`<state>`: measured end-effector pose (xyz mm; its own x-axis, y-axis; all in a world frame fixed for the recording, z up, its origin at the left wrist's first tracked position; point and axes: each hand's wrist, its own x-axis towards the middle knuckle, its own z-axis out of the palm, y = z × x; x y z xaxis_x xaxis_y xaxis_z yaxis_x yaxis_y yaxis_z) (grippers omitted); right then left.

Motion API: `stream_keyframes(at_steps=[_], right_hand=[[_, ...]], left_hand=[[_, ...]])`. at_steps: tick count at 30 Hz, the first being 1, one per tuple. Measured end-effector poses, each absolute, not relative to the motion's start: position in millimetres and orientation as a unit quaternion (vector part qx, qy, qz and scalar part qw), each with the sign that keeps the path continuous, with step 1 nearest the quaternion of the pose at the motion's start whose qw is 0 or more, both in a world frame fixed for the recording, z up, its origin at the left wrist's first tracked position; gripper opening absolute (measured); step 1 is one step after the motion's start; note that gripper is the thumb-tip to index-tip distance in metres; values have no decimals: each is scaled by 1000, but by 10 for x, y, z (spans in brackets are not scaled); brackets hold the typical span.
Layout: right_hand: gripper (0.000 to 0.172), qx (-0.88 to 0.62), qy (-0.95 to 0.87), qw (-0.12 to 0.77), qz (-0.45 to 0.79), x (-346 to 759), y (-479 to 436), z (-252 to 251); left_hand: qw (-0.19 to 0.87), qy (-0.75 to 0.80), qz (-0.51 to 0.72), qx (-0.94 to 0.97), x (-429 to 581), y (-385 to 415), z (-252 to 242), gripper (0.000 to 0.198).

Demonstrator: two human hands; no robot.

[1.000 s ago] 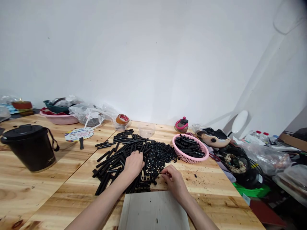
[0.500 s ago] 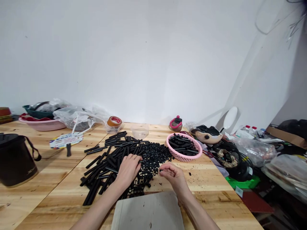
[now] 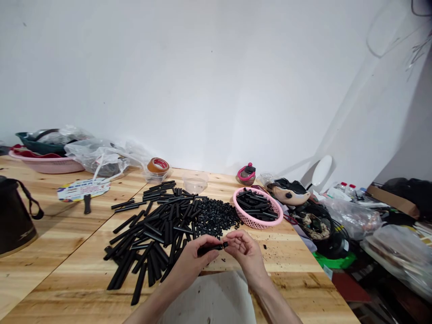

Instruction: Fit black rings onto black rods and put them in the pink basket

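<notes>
My left hand point(image 3: 194, 260) is closed round a black tube point(image 3: 212, 247), held level above the wooden table point(image 3: 67, 252). My right hand point(image 3: 245, 251) pinches a small black piece point(image 3: 225, 245) at the tube's right end. Both hands hover just in front of a heap of long black tubes point(image 3: 151, 234) and a pile of small black rings point(image 3: 216, 217). A pink basket point(image 3: 258, 207) holding more black tubes stands behind and to the right of my hands. A grey board point(image 3: 212, 299) lies under my wrists at the table's near edge.
A black bucket point(image 3: 13, 220) stands at the left. At the back are a tape roll point(image 3: 158, 165), a clear cup point(image 3: 195, 183), plastic bags point(image 3: 101, 157), a pink basin point(image 3: 47, 164) and a paper fan point(image 3: 83, 190). Clutter of bags, cables and bottles fills the right side point(image 3: 337, 225).
My left hand lifted a black tube out of the heap and drew back toward me. My right hand rose from the table to meet the tube's end. The view shifted right.
</notes>
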<state>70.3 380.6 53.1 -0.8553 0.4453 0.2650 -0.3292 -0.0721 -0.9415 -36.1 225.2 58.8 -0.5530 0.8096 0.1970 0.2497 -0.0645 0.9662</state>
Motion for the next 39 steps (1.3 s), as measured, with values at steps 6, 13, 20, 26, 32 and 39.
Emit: stream_keyframes(at_steps=[6, 13, 20, 26, 32, 39], right_hand=[[23, -22, -664, 287, 691, 708, 3789, 492], [22, -18, -723, 309, 618, 709, 3753, 453], [24, -22, -739, 328, 588, 709, 3755, 442], [22, -33, -756, 338, 559, 706, 3750, 431], [17, -35, -779, 326, 535, 737, 3734, 472], [18, -44, -800, 302, 517, 770, 3745, 519]], left_hand=[[230, 622, 627, 408, -340, 2239, 629, 17], [209, 623, 629, 416, -338, 2223, 582, 13], [163, 649, 606, 430, -317, 2214, 623, 10], [141, 652, 599, 443, -329, 2210, 567, 10], [131, 669, 575, 452, -333, 2191, 557, 11], [134, 674, 555, 468, -319, 2155, 599, 13]])
